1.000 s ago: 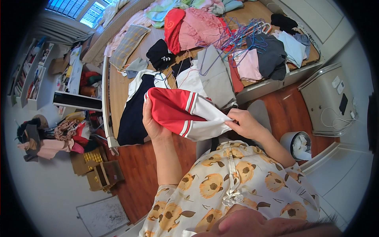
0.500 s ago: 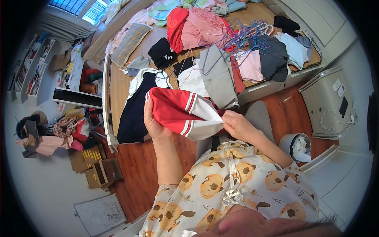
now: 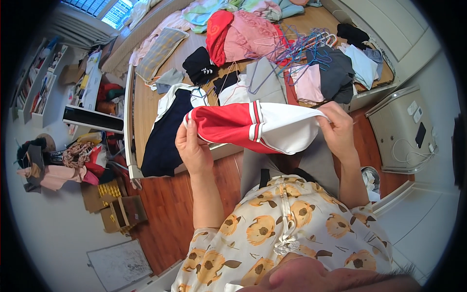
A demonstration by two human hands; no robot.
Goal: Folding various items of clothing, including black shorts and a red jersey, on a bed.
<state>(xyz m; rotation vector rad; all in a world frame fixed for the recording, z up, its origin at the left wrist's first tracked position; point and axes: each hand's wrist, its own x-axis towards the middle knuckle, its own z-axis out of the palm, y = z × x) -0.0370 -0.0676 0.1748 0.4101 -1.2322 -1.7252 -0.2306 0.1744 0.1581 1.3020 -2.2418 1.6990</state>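
A red and white garment with dark-edged white stripes (image 3: 224, 124) is stretched between my two hands in front of my body; its exact kind is hard to make out. My left hand (image 3: 193, 148) is closed on its red end, the thumb lying on top of the cloth. At the white end, my right hand (image 3: 338, 129) pinches the edge between thumb and fingers. The cloth hangs slack in the middle, above my knees. Beyond it on the bed board lie a navy and white garment (image 3: 168, 131) and a folded grey garment (image 3: 265, 80).
A heap of coloured hangers (image 3: 306, 48) lies on the wooden bed board, with pink bedding (image 3: 250, 36), a pillow (image 3: 163, 53) and dark folded clothes (image 3: 335, 73) around it. At right stand a beige suitcase (image 3: 396, 131) and a bin (image 3: 370, 182). Cardboard boxes (image 3: 124, 214) sit at left.
My right hand has moved right and up, drawing the white end out so the garment spreads wider. My left hand keeps its hold on the red end, slightly lower.
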